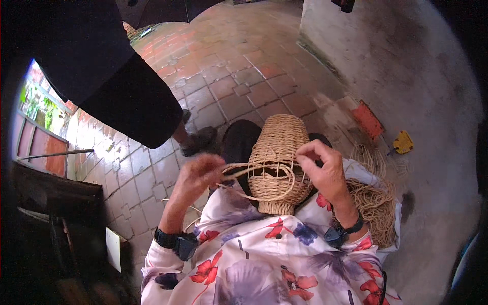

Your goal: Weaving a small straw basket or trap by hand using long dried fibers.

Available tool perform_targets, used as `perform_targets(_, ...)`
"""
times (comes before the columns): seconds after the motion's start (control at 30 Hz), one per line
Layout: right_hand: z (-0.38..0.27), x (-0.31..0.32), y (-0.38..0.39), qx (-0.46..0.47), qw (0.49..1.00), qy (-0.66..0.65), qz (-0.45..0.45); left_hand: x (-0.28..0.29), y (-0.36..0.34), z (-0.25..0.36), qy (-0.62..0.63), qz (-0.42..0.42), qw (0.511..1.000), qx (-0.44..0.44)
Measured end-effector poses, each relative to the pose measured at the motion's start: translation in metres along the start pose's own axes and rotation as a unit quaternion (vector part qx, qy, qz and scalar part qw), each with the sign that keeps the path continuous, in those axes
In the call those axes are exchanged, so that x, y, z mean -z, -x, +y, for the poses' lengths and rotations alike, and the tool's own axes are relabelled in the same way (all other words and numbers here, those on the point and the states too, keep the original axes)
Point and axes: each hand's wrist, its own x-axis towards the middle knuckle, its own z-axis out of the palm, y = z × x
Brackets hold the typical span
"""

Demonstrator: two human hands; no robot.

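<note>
A tall woven straw basket (277, 132) lies in my lap, with a gap of bare upright stakes across its middle. My left hand (198, 173) is at its left, fingers closed on a pale cord (236, 170) that loops across the basket. My right hand (325, 168) touches the basket's right side at the gap, thumb and forefinger pinched; whatever lies between those fingertips is too small to make out. A heap of loose straw cord (376, 213) rests in a white sack (394, 244) to my right.
Another person in dark clothes (137, 96) stands at front left under a dark umbrella (168, 10). Around me are a wet tiled floor (223, 86), a concrete wall (386, 61), an orange brick (366, 119), a yellow object (401, 142) and a dark object (61, 203) at left.
</note>
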Motion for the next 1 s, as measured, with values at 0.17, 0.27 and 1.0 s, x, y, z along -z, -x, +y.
perform_targets(0.17,0.024,-0.002,-0.006,-0.048,0.999,-0.023,0.003,-0.025,0.002,-0.027,0.192,-0.122,0.973,0.035)
perform_targets(0.27,0.029,-0.005,-0.006,-0.031,0.999,-0.008,0.012,-0.041,-0.015,-0.034,0.209,-0.109,0.972,-0.008)
perform_targets(1.0,0.071,-0.031,-0.009,-0.033,0.994,-0.039,0.094,-0.079,-0.022,-0.017,-0.180,0.109,0.945,-0.250)
